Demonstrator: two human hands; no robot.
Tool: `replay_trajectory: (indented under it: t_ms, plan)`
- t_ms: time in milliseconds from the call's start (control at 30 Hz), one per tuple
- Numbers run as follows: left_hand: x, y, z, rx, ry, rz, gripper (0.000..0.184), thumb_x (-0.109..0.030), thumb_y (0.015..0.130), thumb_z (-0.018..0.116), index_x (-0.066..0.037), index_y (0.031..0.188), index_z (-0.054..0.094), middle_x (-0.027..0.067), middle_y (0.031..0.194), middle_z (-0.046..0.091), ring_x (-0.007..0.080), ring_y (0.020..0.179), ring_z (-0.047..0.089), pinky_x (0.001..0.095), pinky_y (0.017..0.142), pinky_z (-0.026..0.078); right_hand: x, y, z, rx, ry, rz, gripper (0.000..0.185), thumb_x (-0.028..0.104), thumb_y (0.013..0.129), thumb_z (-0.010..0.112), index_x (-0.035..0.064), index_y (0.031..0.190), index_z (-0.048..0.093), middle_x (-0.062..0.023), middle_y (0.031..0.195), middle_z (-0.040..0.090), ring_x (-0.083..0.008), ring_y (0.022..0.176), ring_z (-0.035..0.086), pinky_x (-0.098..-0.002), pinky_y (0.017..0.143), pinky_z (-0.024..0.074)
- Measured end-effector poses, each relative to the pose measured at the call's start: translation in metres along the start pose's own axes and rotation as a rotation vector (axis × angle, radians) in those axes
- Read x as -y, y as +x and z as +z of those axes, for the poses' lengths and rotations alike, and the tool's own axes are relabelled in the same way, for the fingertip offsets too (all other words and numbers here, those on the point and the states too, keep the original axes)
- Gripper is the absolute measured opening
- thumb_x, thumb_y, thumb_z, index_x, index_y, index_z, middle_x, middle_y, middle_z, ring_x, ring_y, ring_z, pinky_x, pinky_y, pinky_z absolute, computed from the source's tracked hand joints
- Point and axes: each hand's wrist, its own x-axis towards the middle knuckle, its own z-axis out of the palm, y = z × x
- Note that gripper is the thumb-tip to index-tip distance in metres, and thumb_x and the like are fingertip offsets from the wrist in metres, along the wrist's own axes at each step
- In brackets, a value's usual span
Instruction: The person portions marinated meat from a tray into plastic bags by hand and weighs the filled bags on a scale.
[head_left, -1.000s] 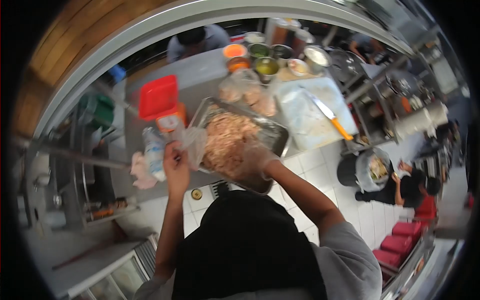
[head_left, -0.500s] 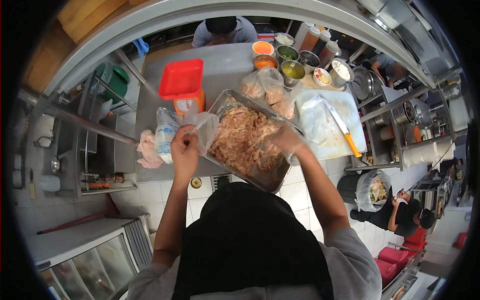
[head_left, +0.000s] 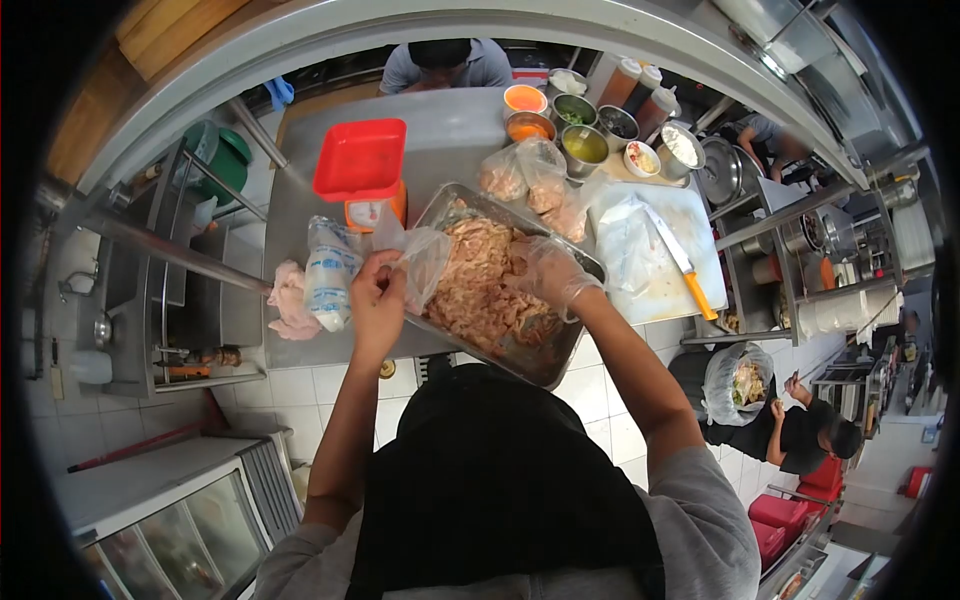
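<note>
My left hand (head_left: 379, 300) pinches the rim of a clear plastic bag (head_left: 428, 264), whose mouth hangs open over the left side of a deep metal pan (head_left: 548, 368). Sliced raw meat (head_left: 474, 276), pale and glistening, fills much of this pan. In a clear disposable glove, my right hand (head_left: 551, 274) is at the pan's right side, fingers curled into the meat. Its fingertips are partly hidden there. A roll of printed plastic bags (head_left: 331, 275) lies left of my left hand, beside a crumpled pinkish bag (head_left: 292, 302).
Behind the pan are a scale with a red tray (head_left: 360, 160) and filled plastic bags (head_left: 545, 180). To the right, a knife (head_left: 680, 255) lies on a white cutting board (head_left: 635, 285). Sauce bottles (head_left: 640, 90) and bowls (head_left: 584, 148) stand at the back. One person (head_left: 445, 65) is across the table.
My right hand, blurred by motion before, has moved slightly left and now shows clearly in the meat. My left hand keeps hold of the bag. The view has shifted slightly.
</note>
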Motion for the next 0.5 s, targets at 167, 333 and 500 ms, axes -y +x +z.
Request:
replay_trajectory:
  t_ms: [167, 333, 500]
  plan:
    - [0.011, -0.005, 0.002, -0.020, 0.017, -0.024, 0.015, -0.001, 0.094, 0.058, 0.003, 0.108, 0.063, 0.0021, 0.068, 0.059, 0.0068, 0.057, 0.054, 0.0257, 0.051, 0.043, -0.006, 0.011, 0.011, 0.041, -0.271, -0.154, 0.071, 0.042, 0.081, 0.076, 0.0002, 0.135, 0.054, -0.0295, 0.130, 0.059, -0.0416, 0.124, 0.055, -0.0457, 0.108, 0.0410]
    - [0.007, -0.009, 0.005, -0.012, 0.034, -0.019, 0.015, -0.002, 0.094, 0.058, 0.003, 0.107, 0.064, 0.0021, 0.067, 0.060, 0.0067, 0.057, 0.053, 0.0266, 0.050, 0.042, -0.006, 0.004, 0.002, 0.253, -0.150, -0.004, 0.052, 0.034, 0.076, 0.077, -0.0021, 0.112, 0.066, -0.0268, 0.114, 0.066, -0.0393, 0.113, 0.062, -0.0448, 0.099, 0.0483]
    - [0.010, -0.007, 0.004, -0.027, 0.063, 0.010, 0.014, -0.003, 0.095, 0.058, 0.003, 0.106, 0.065, 0.0017, 0.068, 0.060, 0.0065, 0.058, 0.054, 0.0259, 0.051, 0.042, -0.014, -0.018, -0.030, 0.348, 0.121, -0.022, 0.062, 0.039, 0.076, 0.076, -0.0029, 0.120, 0.064, -0.0253, 0.116, 0.065, -0.0377, 0.116, 0.060, -0.0431, 0.101, 0.0470]
